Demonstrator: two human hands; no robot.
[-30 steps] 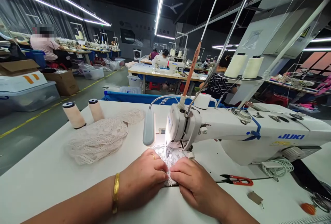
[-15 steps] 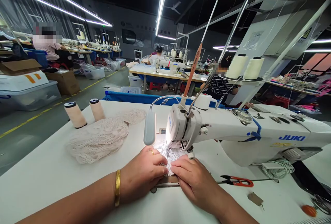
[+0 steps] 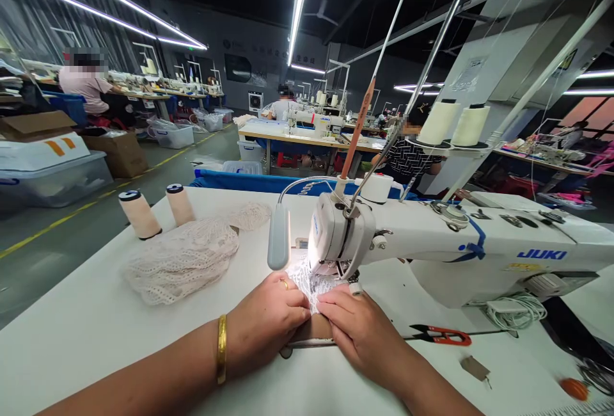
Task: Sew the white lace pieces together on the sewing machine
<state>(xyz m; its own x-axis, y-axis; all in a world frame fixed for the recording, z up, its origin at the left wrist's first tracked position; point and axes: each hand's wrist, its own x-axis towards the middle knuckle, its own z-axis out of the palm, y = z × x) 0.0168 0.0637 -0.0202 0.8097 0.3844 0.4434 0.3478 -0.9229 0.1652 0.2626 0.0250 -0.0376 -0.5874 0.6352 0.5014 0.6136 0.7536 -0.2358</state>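
Observation:
White lace fabric (image 3: 313,289) lies under the lit head of a JUKI sewing machine (image 3: 330,230). My left hand (image 3: 268,313), with a gold ring and a gold bangle, has its fingers closed on the lace's left edge. On the right edge, my right hand (image 3: 364,333) pinches the lace close by the presser foot area. The needle point is hidden by the machine head and glare. A brown patch (image 3: 316,328) of the machine bed shows between my hands. Left of the lamp (image 3: 278,237) rests a heap of cream lace (image 3: 185,262).
Two cream thread cones (image 3: 139,214) stand at the table's back left. Orange-handled thread snips (image 3: 441,335), a small brown tag (image 3: 474,368) and a coiled cable (image 3: 515,312) lie to the right. Co-workers sit at other machines beyond the blue cloth (image 3: 230,180).
The lace between my hands has slid away from me under the machine head, uncovering more of the brown patch. The heap's far end has drawn in a little. My hands have barely moved.

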